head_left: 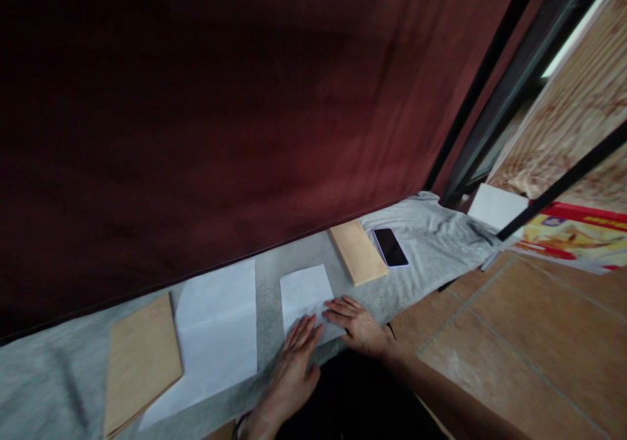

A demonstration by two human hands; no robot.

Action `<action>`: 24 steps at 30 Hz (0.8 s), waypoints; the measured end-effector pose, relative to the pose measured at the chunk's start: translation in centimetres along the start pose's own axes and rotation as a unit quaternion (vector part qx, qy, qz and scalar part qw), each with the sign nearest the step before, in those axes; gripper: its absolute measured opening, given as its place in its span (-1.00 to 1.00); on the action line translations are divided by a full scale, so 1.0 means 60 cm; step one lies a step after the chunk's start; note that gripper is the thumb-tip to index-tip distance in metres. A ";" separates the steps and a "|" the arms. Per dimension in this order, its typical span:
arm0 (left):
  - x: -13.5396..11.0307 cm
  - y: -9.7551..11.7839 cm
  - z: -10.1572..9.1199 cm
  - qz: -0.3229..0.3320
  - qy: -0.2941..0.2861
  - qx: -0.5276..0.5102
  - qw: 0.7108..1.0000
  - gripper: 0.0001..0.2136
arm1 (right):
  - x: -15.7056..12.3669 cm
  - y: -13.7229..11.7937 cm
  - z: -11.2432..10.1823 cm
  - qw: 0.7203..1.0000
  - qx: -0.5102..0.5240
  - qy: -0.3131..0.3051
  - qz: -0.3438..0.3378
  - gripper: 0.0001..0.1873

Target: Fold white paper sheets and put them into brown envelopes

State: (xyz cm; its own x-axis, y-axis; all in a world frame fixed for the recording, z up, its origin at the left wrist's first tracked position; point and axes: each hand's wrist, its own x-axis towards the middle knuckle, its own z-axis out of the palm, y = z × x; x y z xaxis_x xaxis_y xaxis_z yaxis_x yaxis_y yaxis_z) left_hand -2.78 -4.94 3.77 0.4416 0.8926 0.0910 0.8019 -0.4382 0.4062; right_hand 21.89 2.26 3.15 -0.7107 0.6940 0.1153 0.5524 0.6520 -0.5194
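Note:
A small folded white paper lies on the grey cloth in front of me. My left hand lies flat with fingers stretched out on the paper's near edge. My right hand rests flat beside it, fingertips on the paper's near right corner. Both hands press on the paper and hold nothing.
A large white sheet and a brown envelope lie to the left. A second brown envelope and a black phone lie to the right. A dark red curtain hangs behind. Tiled floor is at right.

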 end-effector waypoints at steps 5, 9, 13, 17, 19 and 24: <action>0.032 0.027 0.054 -0.032 0.107 0.109 0.988 -0.36 | 0.001 0.000 0.001 1.000 -0.003 -0.002 0.000 -0.37; 0.010 -0.007 0.062 -0.046 0.137 0.147 0.978 -0.38 | 0.002 0.001 -0.002 1.000 -0.004 -0.016 0.003 -0.36; -0.014 -0.039 0.039 -0.030 0.106 0.142 0.984 -0.49 | 0.004 0.004 0.000 1.000 0.001 -0.015 0.006 -0.37; -0.021 -0.042 0.013 -0.019 0.062 0.113 0.991 -0.48 | 0.004 0.009 0.007 1.000 -0.005 -0.013 0.001 -0.36; -0.017 -0.032 -0.001 -0.042 0.050 0.095 0.993 -0.51 | 0.004 0.010 0.009 1.000 -0.009 -0.012 -0.001 -0.36; 0.046 -0.002 -0.035 -0.089 0.006 0.049 0.995 -0.53 | 0.003 0.007 0.003 1.000 -0.015 -0.017 0.000 -0.41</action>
State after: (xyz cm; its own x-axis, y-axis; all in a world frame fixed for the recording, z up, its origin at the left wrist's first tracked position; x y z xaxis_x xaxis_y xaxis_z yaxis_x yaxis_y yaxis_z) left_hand -2.50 -2.21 5.87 0.2858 0.9576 0.0363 0.9024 -0.2817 0.3262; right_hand 21.91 2.61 2.80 -0.7254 0.6830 0.0855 0.5646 0.6614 -0.4937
